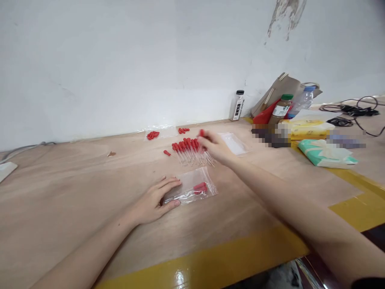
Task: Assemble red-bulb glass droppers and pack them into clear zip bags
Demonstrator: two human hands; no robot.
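Red-bulbed, clear-stemmed droppers (187, 143) fill the centre; red pieces (200, 187) show through the clear bag (189, 180) at six o'clock. The table (75, 192) is light brown, edged in mustard-yellow tape (255, 247). At two o'clock, a black cap (240, 92), green cap (287, 97) and blue cap (309, 88); at three, a green-and-white tissue pack (312, 152).

makeshift workroom | taped wooden table (66, 208) | stained wall (120, 72) | black cables (361, 111)
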